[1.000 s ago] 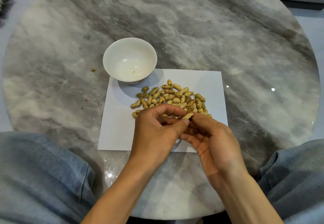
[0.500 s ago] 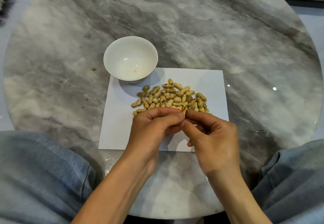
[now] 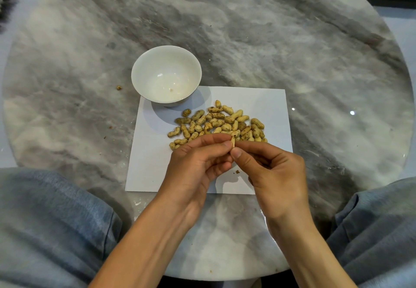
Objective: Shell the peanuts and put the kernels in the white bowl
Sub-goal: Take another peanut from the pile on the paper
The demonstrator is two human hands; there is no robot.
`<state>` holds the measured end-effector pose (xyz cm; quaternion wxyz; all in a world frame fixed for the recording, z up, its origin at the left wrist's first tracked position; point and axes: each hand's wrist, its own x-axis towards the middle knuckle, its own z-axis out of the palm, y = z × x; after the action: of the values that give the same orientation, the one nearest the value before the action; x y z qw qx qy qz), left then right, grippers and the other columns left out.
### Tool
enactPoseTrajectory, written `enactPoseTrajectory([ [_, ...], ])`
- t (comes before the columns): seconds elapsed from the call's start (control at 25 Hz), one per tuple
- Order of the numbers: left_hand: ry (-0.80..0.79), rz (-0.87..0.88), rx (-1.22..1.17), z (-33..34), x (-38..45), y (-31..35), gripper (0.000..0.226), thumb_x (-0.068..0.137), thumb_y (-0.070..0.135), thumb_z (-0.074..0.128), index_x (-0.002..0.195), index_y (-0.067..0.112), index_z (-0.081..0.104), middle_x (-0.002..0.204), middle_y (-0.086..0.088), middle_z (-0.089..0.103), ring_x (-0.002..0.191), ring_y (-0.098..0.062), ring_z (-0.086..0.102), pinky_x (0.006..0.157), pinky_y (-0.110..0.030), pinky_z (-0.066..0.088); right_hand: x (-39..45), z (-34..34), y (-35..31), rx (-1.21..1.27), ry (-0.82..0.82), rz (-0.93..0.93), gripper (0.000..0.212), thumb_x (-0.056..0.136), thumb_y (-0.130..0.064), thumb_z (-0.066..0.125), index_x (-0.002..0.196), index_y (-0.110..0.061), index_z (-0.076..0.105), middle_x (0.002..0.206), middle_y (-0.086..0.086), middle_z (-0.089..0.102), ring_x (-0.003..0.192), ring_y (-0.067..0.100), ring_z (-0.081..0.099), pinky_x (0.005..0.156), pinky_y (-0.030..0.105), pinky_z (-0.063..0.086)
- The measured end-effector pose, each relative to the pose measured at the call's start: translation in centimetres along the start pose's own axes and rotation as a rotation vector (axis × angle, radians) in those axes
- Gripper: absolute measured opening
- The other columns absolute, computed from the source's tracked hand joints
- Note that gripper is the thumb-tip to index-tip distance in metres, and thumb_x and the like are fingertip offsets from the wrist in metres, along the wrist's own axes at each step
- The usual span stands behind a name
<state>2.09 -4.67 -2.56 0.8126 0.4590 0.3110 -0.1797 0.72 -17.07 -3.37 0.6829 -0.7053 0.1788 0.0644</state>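
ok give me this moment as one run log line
step: shelling | both hands: left hand and right hand pinch one peanut above the paper | white bowl: no kernels | pile: unshelled

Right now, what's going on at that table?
A person is shelling peanuts. The left hand and right hand together pinch one peanut between thumbs and fingertips, just above the near edge of the peanut pile on the white paper. The white bowl beyond the pile holds no kernels, only a tiny speck. A shell crumb lies on the paper below the hands.
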Motion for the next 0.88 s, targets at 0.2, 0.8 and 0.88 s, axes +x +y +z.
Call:
enactPoseTrajectory([
  [0.2, -0.027, 0.029, 0.005, 0.0, 0.0, -0.1, 0.015, 0.082, -0.002, 0.067, 0.090, 0.008, 0.075, 0.079, -0.008, 0.071, 0.069, -0.011, 0.067, 0.062, -0.017, 0.056, 0.1, -0.2, -0.1, 0.049, 0.022, -0.007, 0.011, 0.080, -0.010, 0.077, 0.083, -0.020, 0.080, 0.077, 0.000, 0.077, 0.065, 0.008, 0.067, 0.060, 0.017, 0.048],
  [0.8, 0.158, 0.191, 0.412, -0.2, -0.2, 0.2, 0.026, 0.093, 0.003, 0.061, 0.087, 0.022, 0.078, 0.086, 0.006, 0.077, 0.077, -0.008, 0.069, 0.069, -0.025, 0.054, 1.9, -0.1, -3.1, 0.798, 0.098, 0.621, 0.030, 0.097, -0.021, 0.046, 0.072, -0.007, 0.057, 0.065, 0.008, 0.056, 0.055, 0.019, 0.053, 0.057, 0.030, 0.046],
  [0.88, 0.183, 0.137, 0.227, -0.4, -0.6, 1.0, 0.026, 0.093, 0.000, 0.057, 0.092, 0.016, 0.078, 0.091, -0.008, 0.077, 0.075, -0.018, 0.068, 0.069, -0.031, 0.054, 3.3, 2.1, -5.7, 0.864, 0.045, 0.544, 0.033, 0.098, -0.024, 0.045, 0.072, -0.007, 0.058, 0.065, 0.008, 0.057, 0.057, 0.019, 0.054, 0.060, 0.031, 0.046],
])
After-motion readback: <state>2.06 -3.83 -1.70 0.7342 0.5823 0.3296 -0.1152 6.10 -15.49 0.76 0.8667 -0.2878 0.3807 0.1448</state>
